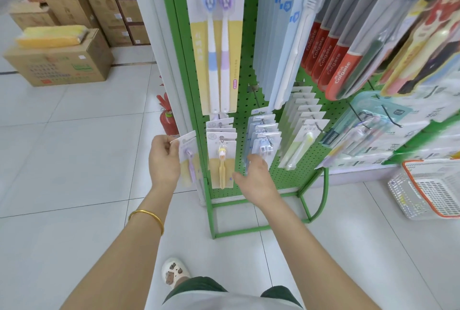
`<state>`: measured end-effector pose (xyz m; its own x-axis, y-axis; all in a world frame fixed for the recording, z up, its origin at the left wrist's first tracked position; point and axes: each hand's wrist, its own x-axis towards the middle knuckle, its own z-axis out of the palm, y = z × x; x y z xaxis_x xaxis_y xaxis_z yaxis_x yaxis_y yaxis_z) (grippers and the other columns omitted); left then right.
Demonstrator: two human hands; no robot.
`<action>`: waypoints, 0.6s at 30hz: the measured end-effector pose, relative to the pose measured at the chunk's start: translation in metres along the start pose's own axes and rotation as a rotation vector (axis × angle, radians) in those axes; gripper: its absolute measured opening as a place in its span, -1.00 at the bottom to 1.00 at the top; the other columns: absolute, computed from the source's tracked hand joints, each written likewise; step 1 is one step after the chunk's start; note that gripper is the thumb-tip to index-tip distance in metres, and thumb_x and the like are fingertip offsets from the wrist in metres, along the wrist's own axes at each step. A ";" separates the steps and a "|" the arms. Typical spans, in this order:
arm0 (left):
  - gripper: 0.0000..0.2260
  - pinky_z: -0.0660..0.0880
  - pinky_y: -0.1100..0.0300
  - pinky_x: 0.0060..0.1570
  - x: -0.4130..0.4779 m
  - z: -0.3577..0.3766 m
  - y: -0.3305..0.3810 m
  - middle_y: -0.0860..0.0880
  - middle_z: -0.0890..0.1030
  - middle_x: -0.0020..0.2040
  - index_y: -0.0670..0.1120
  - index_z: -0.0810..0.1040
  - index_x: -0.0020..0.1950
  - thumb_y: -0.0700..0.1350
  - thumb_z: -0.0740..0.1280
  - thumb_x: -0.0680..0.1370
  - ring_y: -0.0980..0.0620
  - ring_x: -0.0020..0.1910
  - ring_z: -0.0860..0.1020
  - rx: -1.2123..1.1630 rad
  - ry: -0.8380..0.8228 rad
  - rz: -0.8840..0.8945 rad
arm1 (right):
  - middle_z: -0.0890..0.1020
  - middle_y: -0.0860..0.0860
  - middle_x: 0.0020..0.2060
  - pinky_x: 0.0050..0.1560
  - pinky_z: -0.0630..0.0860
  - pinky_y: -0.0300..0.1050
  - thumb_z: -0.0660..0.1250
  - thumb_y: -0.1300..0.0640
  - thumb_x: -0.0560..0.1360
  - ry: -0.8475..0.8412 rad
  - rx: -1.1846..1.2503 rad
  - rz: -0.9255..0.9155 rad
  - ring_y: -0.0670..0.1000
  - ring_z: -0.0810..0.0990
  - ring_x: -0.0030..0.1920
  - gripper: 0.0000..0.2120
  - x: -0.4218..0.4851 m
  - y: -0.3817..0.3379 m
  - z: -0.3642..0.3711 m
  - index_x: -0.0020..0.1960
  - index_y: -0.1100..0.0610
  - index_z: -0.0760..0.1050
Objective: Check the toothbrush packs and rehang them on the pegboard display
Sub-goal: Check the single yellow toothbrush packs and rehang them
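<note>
The upper rows of the green pegboard display (245, 100) are cut off by the top edge, and the packs at the far right are smeared by the wide lens, so only the word "Colgate" on the red packs (333, 68) can be read. The print on the small cards is too fine to be made out. A toothbrush pack (188, 158) with a purple brush is held in the left hand (164, 158), just left of the display's edge; its left side is covered by the fingers, which are closed around the card with the thumb at its top corner. The right hand (256, 180) is held low in front of the board with its fingers loosely spread and nothing in them; the fingertips are near a row of blue-carded packs (265, 140), but contact cannot be judged. Between the 2 hands, a row of hung packs (221, 158) with a yellow brush in front is seen on its peg. A gold bangle (146, 220) is worn on the left forearm. The floor is of pale glossy tiles (74, 150). Cardboard boxes (59, 61) are stacked at the far left, a red fire extinguisher (168, 120) is partly hidden behind the display post, and a white and orange basket (428, 187) is cut off at the right.
</note>
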<state>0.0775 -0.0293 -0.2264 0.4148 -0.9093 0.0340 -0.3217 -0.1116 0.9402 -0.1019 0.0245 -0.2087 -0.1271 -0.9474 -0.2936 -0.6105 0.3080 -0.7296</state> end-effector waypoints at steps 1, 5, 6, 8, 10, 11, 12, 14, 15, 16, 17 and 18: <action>-0.99 0.38 0.17 -0.11 -0.006 -0.002 -0.004 0.13 0.46 -0.20 -0.12 0.41 -0.03 -0.20 0.22 0.59 0.02 -0.16 0.44 0.001 0.025 -0.020 | 0.30 0.15 0.36 0.15 0.35 -0.11 0.25 0.11 0.57 -0.007 -0.011 -0.002 0.13 0.40 0.27 -0.46 -0.002 0.004 0.001 0.45 0.26 0.13; -0.99 0.42 0.11 -0.06 -0.035 -0.006 -0.015 0.08 0.48 -0.18 -0.12 0.42 -0.02 -0.21 0.22 0.58 -0.02 -0.12 0.46 -0.024 0.072 -0.089 | 0.33 0.15 0.31 0.06 0.31 -0.17 0.24 0.13 0.57 -0.086 -0.040 0.018 0.12 0.41 0.24 -0.52 -0.014 0.025 0.007 0.41 0.25 0.20; -0.98 0.46 0.04 -0.04 -0.042 -0.005 -0.017 0.04 0.50 -0.16 -0.13 0.43 -0.02 -0.21 0.22 0.57 -0.05 -0.11 0.48 -0.040 0.071 -0.109 | 0.34 0.15 0.30 0.06 0.31 -0.16 0.24 0.13 0.57 -0.109 -0.048 0.021 0.11 0.41 0.23 -0.54 -0.017 0.032 0.010 0.40 0.24 0.22; -0.95 0.52 -0.12 0.00 -0.058 -0.003 -0.019 -0.08 0.55 -0.10 -0.15 0.45 -0.02 -0.21 0.22 0.56 -0.12 -0.08 0.54 -0.083 0.049 -0.138 | 0.39 0.13 0.30 0.10 0.33 -0.16 0.24 0.10 0.57 -0.137 -0.058 0.010 0.08 0.42 0.22 -0.56 -0.022 0.044 0.015 0.39 0.21 0.28; -0.93 0.55 -0.20 -0.03 -0.074 0.003 -0.016 -0.17 0.58 -0.08 -0.18 0.46 -0.02 -0.22 0.22 0.55 -0.16 -0.08 0.58 -0.144 0.018 -0.173 | 0.46 0.11 0.27 0.16 0.35 -0.14 0.22 0.07 0.58 -0.151 -0.054 -0.028 0.06 0.45 0.21 -0.60 -0.029 0.053 0.016 0.37 0.18 0.35; -0.93 0.56 -0.19 -0.05 -0.082 0.007 -0.012 -0.20 0.59 -0.08 -0.19 0.46 -0.01 -0.23 0.21 0.56 -0.17 -0.09 0.59 -0.184 0.002 -0.188 | 0.51 0.08 0.21 0.16 0.38 -0.13 0.21 0.08 0.58 -0.153 -0.025 -0.048 0.05 0.48 0.18 -0.65 -0.032 0.057 0.015 0.33 0.17 0.41; -0.95 0.56 -0.16 -0.06 -0.090 0.011 -0.006 -0.20 0.59 -0.08 -0.19 0.45 -0.01 -0.24 0.21 0.57 -0.15 -0.11 0.59 -0.225 -0.012 -0.201 | 0.56 0.04 0.08 0.09 0.41 -0.12 0.20 0.08 0.59 -0.150 0.020 -0.074 0.02 0.51 0.09 -0.74 -0.035 0.061 0.013 0.23 0.14 0.49; -0.95 0.55 -0.10 -0.06 -0.104 0.019 0.008 -0.15 0.59 -0.10 -0.15 0.44 -0.02 -0.24 0.21 0.60 -0.09 -0.14 0.57 -0.289 -0.034 -0.218 | 0.52 -0.06 -0.27 -0.19 0.36 -0.16 0.19 0.11 0.59 -0.134 0.113 -0.112 -0.05 0.46 -0.21 -0.83 -0.043 0.067 0.006 -0.13 0.07 0.50; -0.95 0.54 -0.11 -0.03 -0.109 0.023 0.014 -0.15 0.60 -0.09 -0.13 0.44 -0.03 -0.24 0.21 0.60 -0.08 -0.14 0.57 -0.303 -0.043 -0.209 | 0.44 -0.09 -0.38 -0.29 0.29 -0.18 0.20 0.13 0.59 -0.115 0.152 -0.124 -0.08 0.38 -0.31 -0.76 -0.046 0.069 0.001 -0.26 0.06 0.41; -0.95 0.53 -0.14 0.01 -0.113 0.027 0.019 -0.17 0.61 -0.06 -0.12 0.44 -0.03 -0.22 0.20 0.60 -0.09 -0.11 0.57 -0.316 -0.052 -0.190 | 0.37 -0.12 -0.44 -0.33 0.24 -0.20 0.21 0.14 0.58 -0.098 0.193 -0.132 -0.10 0.32 -0.37 -0.70 -0.050 0.070 -0.004 -0.33 0.06 0.34; -0.95 0.52 -0.16 0.04 -0.115 0.030 0.024 -0.18 0.61 -0.03 -0.11 0.44 -0.01 -0.20 0.20 0.60 -0.09 -0.08 0.58 -0.328 -0.062 -0.168 | 0.33 -0.13 -0.47 -0.36 0.22 -0.23 0.22 0.15 0.57 -0.078 0.239 -0.130 -0.13 0.29 -0.39 -0.67 -0.053 0.071 -0.008 -0.36 0.07 0.31; -0.95 0.51 -0.16 0.06 -0.119 0.033 0.031 -0.16 0.61 -0.01 -0.11 0.44 0.02 -0.18 0.19 0.61 -0.07 -0.06 0.58 -0.341 -0.079 -0.145 | 0.32 -0.14 -0.48 -0.38 0.22 -0.26 0.23 0.16 0.57 -0.053 0.292 -0.127 -0.14 0.27 -0.41 -0.66 -0.056 0.072 -0.013 -0.37 0.09 0.31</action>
<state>-0.0099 0.0617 -0.2129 0.3639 -0.9235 -0.1215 0.0428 -0.1138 0.9926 -0.1487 0.0986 -0.2365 -0.0185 -0.9765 -0.2146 -0.3680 0.2062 -0.9067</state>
